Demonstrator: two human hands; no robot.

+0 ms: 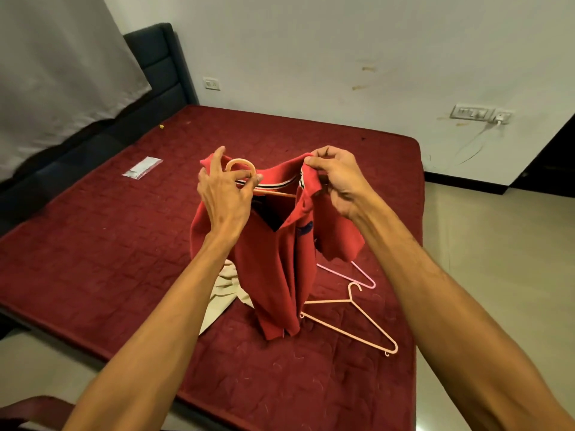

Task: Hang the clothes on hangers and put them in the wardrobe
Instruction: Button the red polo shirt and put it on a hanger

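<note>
Shirt (273, 262): soft, light, limp.
Left grip (224, 194): pinching hanger (240, 160) at shirt's neck.
Right grip (339, 181): pinching shirt's collar.
Hold: probably shoulder seam, beside collar.

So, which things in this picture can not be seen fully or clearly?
Head view:
The held hanger: mostly inside the red shirt; only hook and one bar show.
Beige cloth: covered by the shirt and left forearm.
Pink hanger: partly behind the shirt.
Packet on the bed: too small to read.
Wardrobe: outside the frame.

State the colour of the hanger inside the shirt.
The hanger in the shirt is peach-orange; head view.
</note>
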